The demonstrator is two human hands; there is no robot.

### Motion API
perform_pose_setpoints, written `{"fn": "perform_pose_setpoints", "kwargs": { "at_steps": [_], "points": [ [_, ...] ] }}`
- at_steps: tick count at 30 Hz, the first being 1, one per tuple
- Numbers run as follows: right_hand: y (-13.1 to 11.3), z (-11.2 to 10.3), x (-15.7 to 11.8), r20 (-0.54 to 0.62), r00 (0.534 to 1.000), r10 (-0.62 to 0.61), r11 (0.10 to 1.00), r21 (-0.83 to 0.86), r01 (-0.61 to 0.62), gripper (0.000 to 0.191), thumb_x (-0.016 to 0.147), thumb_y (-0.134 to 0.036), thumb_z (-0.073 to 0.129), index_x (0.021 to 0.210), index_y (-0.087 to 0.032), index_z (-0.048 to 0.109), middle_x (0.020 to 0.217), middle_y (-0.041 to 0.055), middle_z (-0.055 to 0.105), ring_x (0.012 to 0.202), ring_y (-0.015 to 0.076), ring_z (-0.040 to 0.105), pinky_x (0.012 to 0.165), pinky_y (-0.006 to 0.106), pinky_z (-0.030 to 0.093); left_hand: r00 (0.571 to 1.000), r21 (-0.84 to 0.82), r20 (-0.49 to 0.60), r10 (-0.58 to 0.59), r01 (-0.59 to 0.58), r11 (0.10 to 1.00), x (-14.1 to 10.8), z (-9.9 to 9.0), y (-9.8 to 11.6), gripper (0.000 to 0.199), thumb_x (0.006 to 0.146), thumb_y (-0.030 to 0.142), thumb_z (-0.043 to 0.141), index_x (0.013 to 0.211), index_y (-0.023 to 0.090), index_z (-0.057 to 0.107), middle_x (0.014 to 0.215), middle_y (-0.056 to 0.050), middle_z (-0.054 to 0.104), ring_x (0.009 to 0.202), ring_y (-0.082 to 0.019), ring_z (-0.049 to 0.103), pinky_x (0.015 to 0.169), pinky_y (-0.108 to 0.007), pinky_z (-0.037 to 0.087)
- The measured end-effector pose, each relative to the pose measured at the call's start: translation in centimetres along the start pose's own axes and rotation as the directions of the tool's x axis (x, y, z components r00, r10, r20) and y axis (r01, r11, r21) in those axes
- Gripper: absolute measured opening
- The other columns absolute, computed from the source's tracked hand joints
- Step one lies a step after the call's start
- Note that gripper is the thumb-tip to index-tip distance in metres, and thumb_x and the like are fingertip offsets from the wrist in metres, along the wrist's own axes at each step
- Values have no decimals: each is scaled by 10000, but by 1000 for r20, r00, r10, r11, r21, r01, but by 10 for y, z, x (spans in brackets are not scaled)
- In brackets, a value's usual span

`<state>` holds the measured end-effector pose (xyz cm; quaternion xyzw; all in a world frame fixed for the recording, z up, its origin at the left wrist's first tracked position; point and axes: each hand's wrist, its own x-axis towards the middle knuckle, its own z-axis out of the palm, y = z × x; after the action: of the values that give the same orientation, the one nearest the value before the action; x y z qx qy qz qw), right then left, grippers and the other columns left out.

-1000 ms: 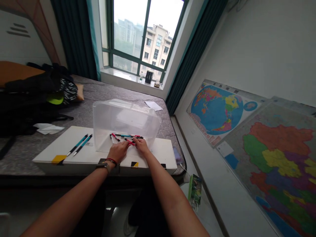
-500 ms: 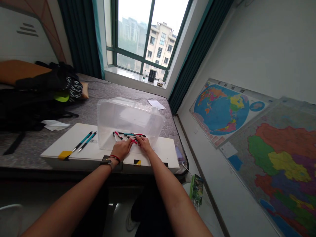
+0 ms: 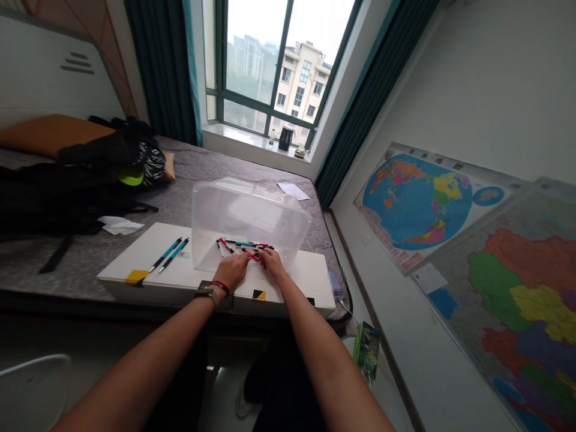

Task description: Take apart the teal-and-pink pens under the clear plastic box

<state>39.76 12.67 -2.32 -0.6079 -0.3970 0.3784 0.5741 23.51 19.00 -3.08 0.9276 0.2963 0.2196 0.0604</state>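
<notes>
A clear plastic box (image 3: 252,207) lies on its side on white cartons, its open side facing me. Inside it are several pens (image 3: 245,244), some red, some teal and black. At the front of the box, my left hand (image 3: 233,270) has its fingers closed at one end of a red pen (image 3: 251,255). My right hand (image 3: 272,264) pinches close by, at that pen's other end; its fingertips are partly hidden. Two teal pens (image 3: 170,255) lie side by side on the white carton (image 3: 130,258), left of the box.
The cartons stand at the edge of a grey mattress (image 3: 189,168). Black bags (image 3: 54,192) and a crumpled tissue (image 3: 120,225) lie to the left. A white paper (image 3: 293,191) is behind the box. Wall maps (image 3: 418,198) hang at the right.
The whole view has shifted, so everything sits a little further right. Both hands stay together at the red pen, with only slight finger movement.
</notes>
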Motion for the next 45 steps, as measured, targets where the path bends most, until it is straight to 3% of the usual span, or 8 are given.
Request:
{"fn": "perform_pose_setpoints", "kwargs": {
  "at_steps": [5, 11, 17, 22, 27, 33, 39, 45],
  "points": [
    [0, 0, 1, -34, 998, -51, 992, -118, 46, 570, 791, -704, 600, 533, -213, 473, 470, -44, 394, 473, 103, 333, 484, 265, 259, 1000, -2, -11, 5, -5, 1000, -1, -3, 1, 418, 1024, 341, 243, 1104, 174, 618, 966, -133, 700, 874, -239, 659, 785, -352, 457],
    [-1, 0, 0, -10, 999, -49, 995, -87, 48, 509, 773, -669, 641, 586, -211, 526, 487, -45, 439, 478, 110, 380, 481, 256, 290, 1000, -11, -19, -18, 18, 1000, -1, -5, 4, 423, 1024, 448, 290, 1259, 195, 535, 961, -105, 714, 817, -235, 668, 702, -319, 434],
    [-7, 0, -3, 15, 999, -46, 999, -27, 46, 422, 746, -581, 694, 629, -205, 541, 492, -43, 483, 461, 107, 407, 467, 258, 306, 1000, 57, -1, 22, -22, 998, -1, -8, 5, 367, 1027, 321, 276, 1173, 232, 600, 988, -94, 689, 824, -223, 645, 702, -320, 418],
    [-8, 0, -4, 35, 999, -16, 999, 31, 15, 372, 690, -511, 749, 754, -191, 570, 604, -27, 592, 509, 107, 481, 480, 240, 357, 999, 68, -34, 15, -12, 998, -1, -8, 4, 338, 995, 247, 323, 1115, 199, 635, 1010, -133, 671, 962, -263, 620, 813, -372, 429],
    [-8, 1, -4, 36, 999, 13, 997, 78, -16, 425, 653, -492, 785, 893, -184, 617, 686, -17, 638, 550, 109, 521, 502, 232, 389, 1000, 38, -15, -15, 15, 999, 0, -2, 0, 364, 1000, 255, 304, 1162, 191, 624, 996, -124, 674, 858, -239, 637, 769, -351, 434],
    [-4, 2, -1, -23, 1000, -3, 1000, 26, 4, 429, 743, -597, 695, 718, -175, 618, 588, -12, 591, 491, 96, 459, 473, 236, 364, 999, 9, -40, -16, 17, 1000, 0, -3, 2, 413, 1026, 381, 277, 1270, 229, 574, 1009, -108, 676, 802, -226, 646, 711, -330, 430],
    [0, -1, 1, -1, 1000, 17, 995, 103, -17, 331, 676, -443, 776, 826, -185, 634, 635, -12, 648, 565, 126, 559, 500, 223, 393, 999, 14, -51, 1, 0, 1000, 0, -6, 3, 357, 1019, 375, 320, 1140, 246, 630, 934, -93, 667, 831, -223, 630, 724, -327, 413],
    [1, 0, 0, -17, 1000, 14, 986, 167, -11, 356, 631, -369, 811, 859, -187, 606, 697, -9, 671, 648, 148, 627, 525, 220, 425, 991, 54, -130, 20, -13, 998, 0, -5, 4, 320, 1000, 319, 365, 1145, 231, 637, 1011, -120, 677, 980, -281, 596, 807, -400, 399]
  ]
}}
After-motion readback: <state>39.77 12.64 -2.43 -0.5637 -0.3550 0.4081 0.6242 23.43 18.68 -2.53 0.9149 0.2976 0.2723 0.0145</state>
